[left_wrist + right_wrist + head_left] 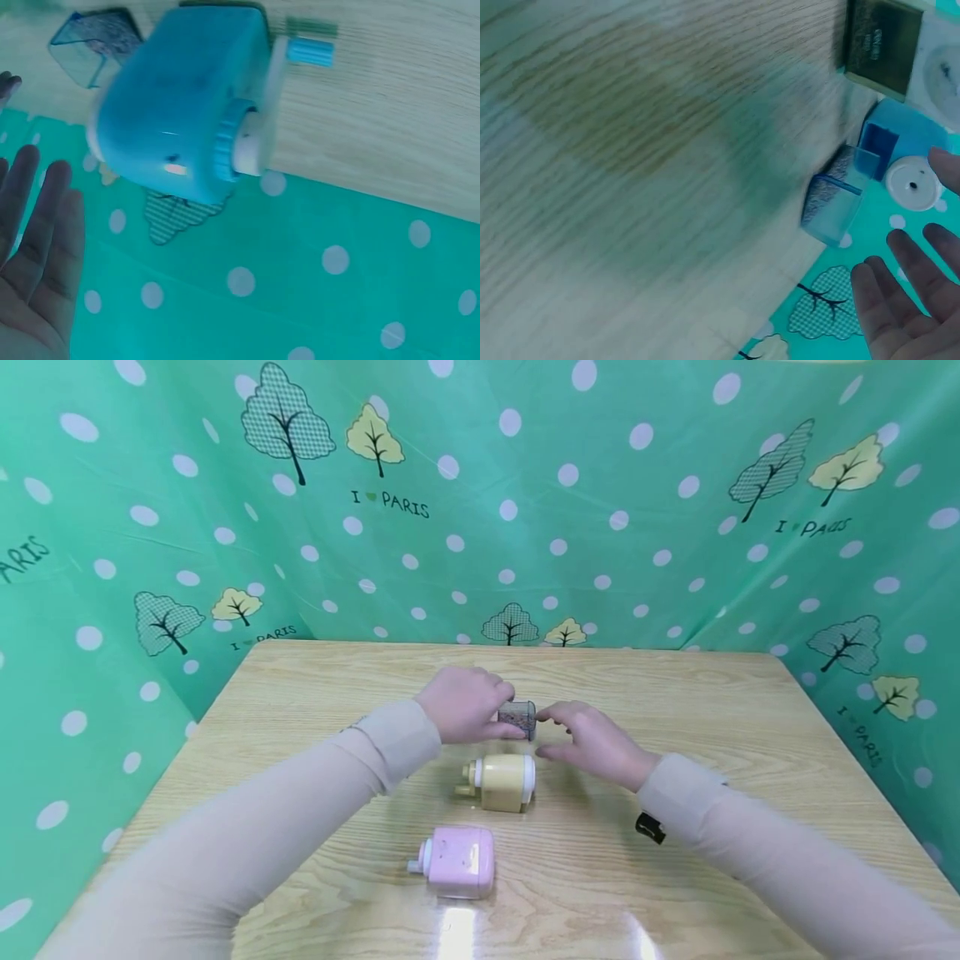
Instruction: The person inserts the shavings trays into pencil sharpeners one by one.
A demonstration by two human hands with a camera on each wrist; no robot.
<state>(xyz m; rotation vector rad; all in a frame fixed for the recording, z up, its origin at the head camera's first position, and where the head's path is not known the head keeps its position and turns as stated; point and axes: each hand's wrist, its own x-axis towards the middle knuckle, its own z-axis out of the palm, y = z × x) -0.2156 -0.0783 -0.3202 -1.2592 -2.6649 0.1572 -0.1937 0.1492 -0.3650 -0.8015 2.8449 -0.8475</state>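
A blue hand-crank pencil sharpener (187, 97) stands on the table; in the head view my left hand (465, 703) covers it. Its see-through drawer (517, 719), holding dark shavings, lies pulled out by its right side, also seen in the right wrist view (829, 199). The fingers of my left hand (37, 255) stretch out beside the sharpener in the left wrist view, with a gap between. My right hand (596, 745) hovers right of the drawer with fingers spread, apart from it. It holds nothing in the right wrist view (907, 307).
A yellow pencil sharpener (504, 782) stands just nearer than the drawer. Closer to me is a pink pencil sharpener (461, 862). The wooden table (675, 693) ends at a green dotted cloth (510, 535) hanging behind and at both sides.
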